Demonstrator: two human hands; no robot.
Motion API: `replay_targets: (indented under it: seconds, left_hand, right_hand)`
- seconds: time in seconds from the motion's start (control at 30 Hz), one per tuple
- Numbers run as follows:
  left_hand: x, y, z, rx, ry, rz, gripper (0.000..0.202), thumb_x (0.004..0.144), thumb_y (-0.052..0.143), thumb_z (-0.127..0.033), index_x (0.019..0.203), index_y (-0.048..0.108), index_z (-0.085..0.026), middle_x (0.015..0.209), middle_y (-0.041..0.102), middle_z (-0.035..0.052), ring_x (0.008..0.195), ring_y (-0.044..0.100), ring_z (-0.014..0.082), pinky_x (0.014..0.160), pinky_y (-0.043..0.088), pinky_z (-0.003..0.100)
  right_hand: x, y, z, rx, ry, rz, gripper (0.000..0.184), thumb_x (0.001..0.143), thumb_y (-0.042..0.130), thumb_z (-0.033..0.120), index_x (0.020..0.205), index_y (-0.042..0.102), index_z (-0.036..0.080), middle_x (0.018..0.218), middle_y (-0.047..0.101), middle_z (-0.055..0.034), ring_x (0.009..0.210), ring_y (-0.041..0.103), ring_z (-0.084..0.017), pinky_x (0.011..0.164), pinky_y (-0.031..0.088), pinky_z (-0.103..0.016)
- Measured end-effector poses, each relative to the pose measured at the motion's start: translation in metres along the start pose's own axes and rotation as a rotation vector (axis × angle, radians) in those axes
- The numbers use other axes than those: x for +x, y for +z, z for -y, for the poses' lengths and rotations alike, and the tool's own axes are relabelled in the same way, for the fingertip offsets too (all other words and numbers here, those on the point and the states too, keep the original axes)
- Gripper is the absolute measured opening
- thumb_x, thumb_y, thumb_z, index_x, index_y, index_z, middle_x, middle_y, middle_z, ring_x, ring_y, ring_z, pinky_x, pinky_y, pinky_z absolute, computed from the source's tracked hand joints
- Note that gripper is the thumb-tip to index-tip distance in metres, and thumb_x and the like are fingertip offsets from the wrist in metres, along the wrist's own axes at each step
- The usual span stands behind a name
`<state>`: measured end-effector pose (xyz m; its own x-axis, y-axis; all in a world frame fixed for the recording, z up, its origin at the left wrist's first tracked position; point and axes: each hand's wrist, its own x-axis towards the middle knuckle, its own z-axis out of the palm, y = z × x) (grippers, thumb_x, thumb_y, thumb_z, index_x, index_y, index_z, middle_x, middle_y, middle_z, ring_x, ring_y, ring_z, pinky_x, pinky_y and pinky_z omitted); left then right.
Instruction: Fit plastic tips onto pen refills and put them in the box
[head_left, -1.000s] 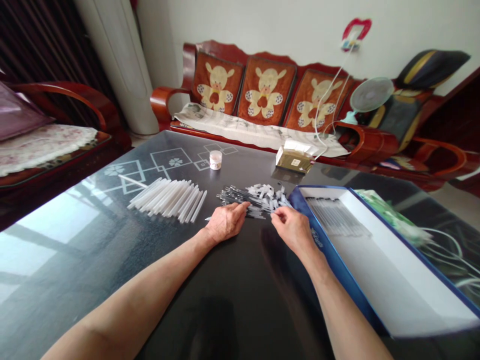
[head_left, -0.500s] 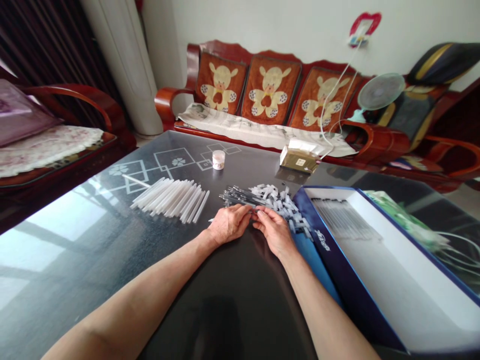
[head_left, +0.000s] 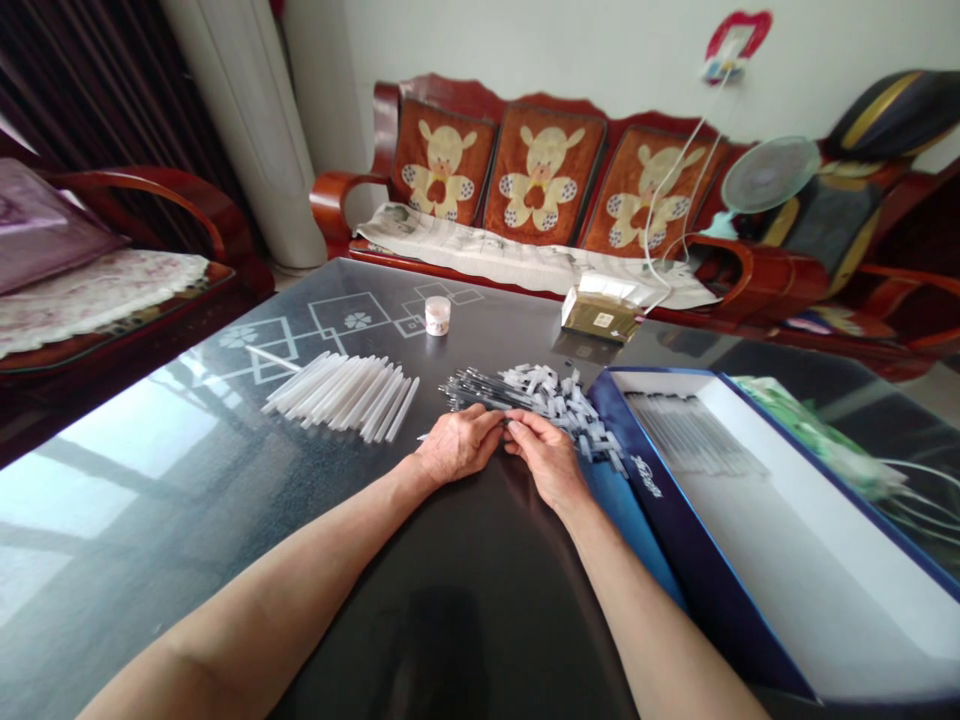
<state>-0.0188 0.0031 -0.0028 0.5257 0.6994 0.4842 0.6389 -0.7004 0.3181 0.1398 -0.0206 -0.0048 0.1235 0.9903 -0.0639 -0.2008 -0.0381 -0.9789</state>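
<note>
My left hand (head_left: 461, 447) is curled low over the black glossy table (head_left: 420, 600), thumb and forefinger pinched at their tips, and it seems to be gripping a slim pen (head_left: 422, 437): only its pale pointed end shows, poking out on the wrist side, the rest hidden under my palm. My right hand (head_left: 547, 460) meets it, fingertips drawn together at the same spot, just about touching the left ones. They pinch a small dark bit (head_left: 505, 421) between the two hands, too small and covered for me to say what part it is.

Right beyond my knuckles lies a loose heap of black pen refills (head_left: 476, 386), their tips pointing leftward, and against its right end a jumble of pale translucent pen caps (head_left: 555, 395) spreads as far as the box. Left of my left hand, well apart from it, white pen barrels (head_left: 341, 392) lie side by side in a slanting bundle, one lone barrel (head_left: 274, 360) sticking out at the far left.

To my right stands an open blue box (head_left: 675, 540) with a white inside; a row of capped pens (head_left: 694, 435) lies at its far end. A little white cup (head_left: 437, 316) and a tissue box (head_left: 600, 318) sit farther back on the table
</note>
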Motion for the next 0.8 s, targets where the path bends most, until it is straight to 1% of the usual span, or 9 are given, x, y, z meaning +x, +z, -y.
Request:
replay_targets:
  seconds: [0.17,0.3,0.43,0.57,0.7,0.8]
  left_hand:
    - [0.001,0.000,0.002,-0.043,0.014,-0.018,0.024,0.095,0.042,-0.027,0.100,0.064,-0.018,0.088,0.059,0.0059,0.077,0.062,0.0134,0.070,0.053,0.023]
    - [0.000,-0.001,0.003,-0.040,0.031,-0.025,0.025,0.094,0.041,-0.027,0.096,0.064,-0.017,0.088,0.059,0.0065,0.077,0.061,0.0137,0.070,0.053,0.024]
    - [0.001,-0.004,0.002,0.020,0.040,-0.005,0.027,0.096,0.039,-0.028,0.098,0.064,-0.017,0.091,0.060,0.0068,0.080,0.060,0.0153,0.070,0.051,0.025]
    - [0.004,-0.006,0.002,0.119,0.060,-0.020,0.032,0.098,0.036,-0.029,0.101,0.065,-0.018,0.086,0.061,0.0076,0.083,0.056,0.0186,0.079,0.048,0.031]
    - [0.007,-0.006,0.002,0.127,0.087,-0.027,0.034,0.099,0.033,-0.029,0.103,0.065,-0.017,0.083,0.060,0.0078,0.081,0.053,0.0192,0.080,0.045,0.033]
    - [0.007,-0.007,0.001,0.124,0.109,-0.031,0.035,0.098,0.033,-0.028,0.103,0.065,-0.016,0.083,0.059,0.0079,0.080,0.052,0.0195,0.080,0.044,0.033]
  right_hand:
    - [0.001,-0.001,-0.006,-0.095,-0.054,-0.005,0.034,0.067,0.074,0.040,0.094,0.072,0.020,0.084,0.072,-0.0004,0.070,0.065,-0.012,0.065,0.055,-0.026]
    - [0.002,-0.002,-0.009,-0.166,-0.091,-0.007,0.035,0.069,0.071,0.043,0.096,0.072,0.020,0.086,0.072,-0.0010,0.069,0.066,-0.014,0.067,0.057,-0.029]
    - [0.001,-0.001,-0.006,-0.187,-0.097,0.003,0.034,0.068,0.072,0.041,0.095,0.072,0.019,0.085,0.072,-0.0015,0.071,0.067,-0.015,0.069,0.058,-0.030]
    - [0.001,0.001,-0.004,-0.196,-0.108,-0.019,0.033,0.068,0.072,0.040,0.093,0.072,0.019,0.081,0.072,-0.0015,0.071,0.067,-0.016,0.070,0.058,-0.031]
    - [-0.001,0.000,-0.002,-0.260,-0.125,-0.030,0.035,0.070,0.070,0.045,0.092,0.070,0.018,0.076,0.072,-0.0027,0.067,0.067,-0.017,0.067,0.058,-0.032]
    - [-0.003,0.000,0.003,-0.342,-0.163,-0.022,0.036,0.073,0.066,0.051,0.087,0.069,0.018,0.073,0.071,-0.0038,0.065,0.067,-0.018,0.063,0.058,-0.031]
